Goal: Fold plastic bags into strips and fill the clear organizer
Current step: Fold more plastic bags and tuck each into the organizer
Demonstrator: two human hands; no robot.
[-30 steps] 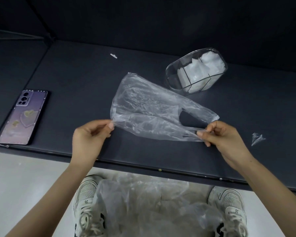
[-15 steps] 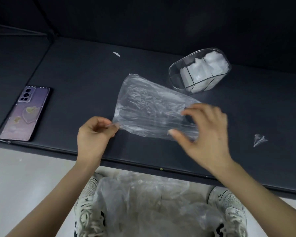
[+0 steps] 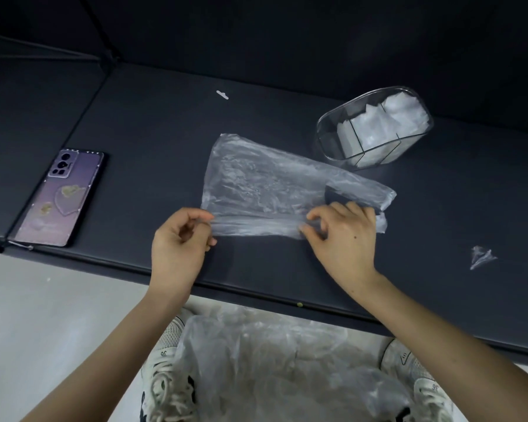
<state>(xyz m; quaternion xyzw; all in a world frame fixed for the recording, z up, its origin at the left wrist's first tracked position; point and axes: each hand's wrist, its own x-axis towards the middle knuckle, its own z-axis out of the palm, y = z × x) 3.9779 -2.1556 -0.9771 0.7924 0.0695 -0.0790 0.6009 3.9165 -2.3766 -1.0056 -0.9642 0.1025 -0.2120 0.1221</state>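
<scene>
Both bare forearms came up from below. The left hand [image 3: 180, 243] had its fingers curled, pinching the near edge of the plastic bag [image 3: 256, 184]. The right hand [image 3: 345, 239] pinched that same edge, knuckles up.

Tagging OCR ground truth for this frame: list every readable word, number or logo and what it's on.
"36": tongue tab of the left shoe.
"36": tongue tab of the right shoe.
Small logo on the right shoe: too small to read.
No text legible on the phone.
No print seen on the plastic bag or clear organizer.
</scene>
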